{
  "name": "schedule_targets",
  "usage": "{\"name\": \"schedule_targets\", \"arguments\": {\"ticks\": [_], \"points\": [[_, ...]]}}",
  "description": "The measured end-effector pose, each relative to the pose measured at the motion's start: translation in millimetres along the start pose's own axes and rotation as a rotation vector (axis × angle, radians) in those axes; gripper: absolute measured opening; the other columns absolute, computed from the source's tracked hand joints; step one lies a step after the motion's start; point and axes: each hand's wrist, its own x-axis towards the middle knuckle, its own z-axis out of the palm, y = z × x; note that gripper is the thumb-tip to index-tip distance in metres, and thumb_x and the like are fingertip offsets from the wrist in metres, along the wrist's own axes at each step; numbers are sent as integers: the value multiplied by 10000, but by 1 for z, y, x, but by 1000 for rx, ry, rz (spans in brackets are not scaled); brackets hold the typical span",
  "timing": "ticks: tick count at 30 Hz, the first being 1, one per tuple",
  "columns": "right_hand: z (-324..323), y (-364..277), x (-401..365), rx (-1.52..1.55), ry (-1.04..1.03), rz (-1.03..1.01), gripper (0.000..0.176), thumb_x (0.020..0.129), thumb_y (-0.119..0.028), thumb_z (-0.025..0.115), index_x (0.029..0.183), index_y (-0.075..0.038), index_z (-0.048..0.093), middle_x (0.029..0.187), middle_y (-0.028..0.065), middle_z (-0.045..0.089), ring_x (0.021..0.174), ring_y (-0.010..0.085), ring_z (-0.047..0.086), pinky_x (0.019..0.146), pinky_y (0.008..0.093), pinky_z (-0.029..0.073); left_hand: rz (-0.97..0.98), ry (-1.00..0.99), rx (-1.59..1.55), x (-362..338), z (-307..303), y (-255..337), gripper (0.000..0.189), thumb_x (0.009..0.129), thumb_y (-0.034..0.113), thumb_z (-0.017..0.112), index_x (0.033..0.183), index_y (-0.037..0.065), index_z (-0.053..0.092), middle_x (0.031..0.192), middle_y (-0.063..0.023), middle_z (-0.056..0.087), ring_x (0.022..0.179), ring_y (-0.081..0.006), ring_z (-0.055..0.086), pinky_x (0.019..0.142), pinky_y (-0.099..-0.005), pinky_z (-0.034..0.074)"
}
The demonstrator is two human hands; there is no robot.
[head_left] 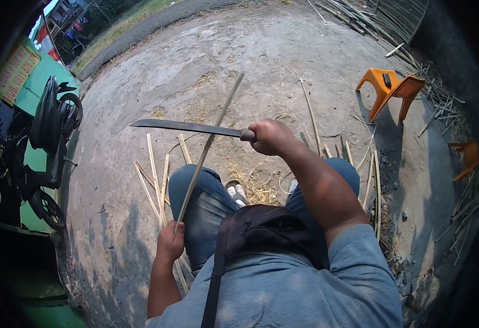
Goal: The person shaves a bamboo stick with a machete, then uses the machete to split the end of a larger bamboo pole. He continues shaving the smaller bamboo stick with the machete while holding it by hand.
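L hand (pixel 171 240) closed round lower end of long, thin, greenish-tan bamboo strip (pixel 228 104), slanting fwd past L knee (pixel 180 183). R hand (pixel 269 138) fingers wrapped round handle (pixel 247 135) of long dark-metal machete (pixel 179 126); blade crosses strip, can't tell if touching. Orange plastic chair (pixel 409 86) to R.

Twelve o'clock from the right hand (pixel 269 136), wide concrete (pixel 283 60), plenty of room! At nine, though, the machete (pixel 179 126) bars the way, crossed by the long strip (pixel 228 106). Orange chair (pixel 383 98) at two, well apart. Down at the left hand (pixel 170 240), there's free concrete at nine, but the knee (pixel 198 188) blocks one and pale strips (pixel 152 164) crowd eleven to twelve.
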Motion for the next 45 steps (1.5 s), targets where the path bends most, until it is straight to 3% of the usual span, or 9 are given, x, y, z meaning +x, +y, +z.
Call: {"name": "schedule_targets", "arguments": {"ticks": [9,12,16,19,28,31,34,45], "points": [[0,-22,-12,88,-105,-60,161,896,-236,666,984,-142,762,943,150,748,953,359,729,844,476,581,-16,-1,42,0,0,3,599,1084,535,467,893,-19,589,740,-286,614,762,-526,635,665,-532,485],[10,-29,-9,-52,-148,-126,168,886,-236,673,994,-149,768,945,145,753,958,362,733,846,468,593,-37,0,63,0,0,3,606,1078,547,472,913,-22,598,756,-294,627,785,-533,645,675,-540,491],[10,-26,-4,-128,-115,-149,167,866,-241,690,989,-167,774,953,120,763,941,347,743,852,450,604,-43,9,68,-1,0,9,610,1072,559,479,940,-23,610,768,-299,639,802,-538,650,682,-541,497],[11,-16,-2,-140,-36,-177,88,830,-245,722,876,-172,736,838,110,739,836,345,735,755,475,591,-40,5,75,-1,-1,10,616,1070,565,477,940,-22,610,760,-295,639,793,-534,650,678,-539,497],[6,6,2,-12,88,-99,97,868,-248,711,886,-154,728,836,139,724,828,378,715,722,503,560,-14,-11,18,0,-2,6,634,1075,578,458,913,-21,591,742,-283,622,772,-510,655,672,-519,496],[0,-2,0,-39,-41,-35,139,887,-244,678,977,-181,764,943,131,756,936,359,726,826,479,577,-15,-11,18,0,-1,4,632,1077,574,456,911,-21,589,741,-284,620,772,-514,652,672,-516,495],[10,-6,-1,83,-48,-43,159,881,-229,668,999,-200,771,955,126,758,939,351,730,824,478,581,-17,-7,19,0,0,3,630,1078,571,455,909,-21,590,745,-289,622,779,-524,647,674,-518,496],[8,-22,-4,-128,-101,-171,162,828,-215,697,967,-176,770,942,121,762,926,348,741,829,471,600,-42,12,54,-1,3,5,666,1064,612,447,909,-16,604,766,-297,636,817,-544,645,698,-544,499]]}}
